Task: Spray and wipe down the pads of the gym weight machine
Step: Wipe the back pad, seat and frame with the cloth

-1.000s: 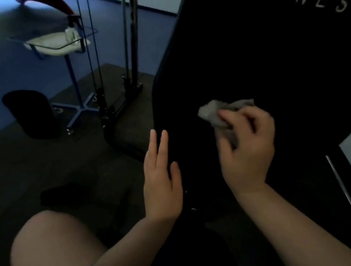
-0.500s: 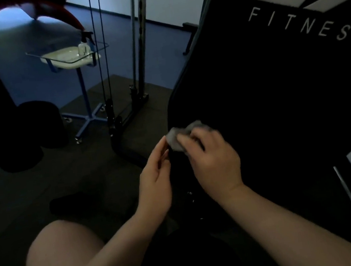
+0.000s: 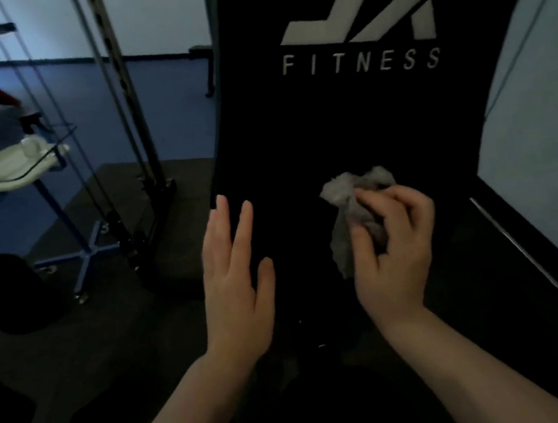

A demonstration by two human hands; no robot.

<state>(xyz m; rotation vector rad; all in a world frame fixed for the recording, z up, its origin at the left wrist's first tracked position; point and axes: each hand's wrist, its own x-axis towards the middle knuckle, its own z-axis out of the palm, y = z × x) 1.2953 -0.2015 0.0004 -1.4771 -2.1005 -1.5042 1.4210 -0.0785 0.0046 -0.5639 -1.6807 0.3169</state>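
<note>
the hands, touching at the pad's left edge half a second ago, are now apart. the right hand [image 3: 392,252] grips a crumpled grey cloth [image 3: 353,215] with curled fingers, holding it against the lower middle of the black back pad [image 3: 347,122]. the left hand [image 3: 235,282] is flat, fingers straight, holding nothing, near the pad's left edge. a dark strip of pad separates the hands. left of the pad stand cable rails [image 3: 129,124] and a blue trolley [image 3: 54,207] bearing a spray bottle [image 3: 33,145].
</note>
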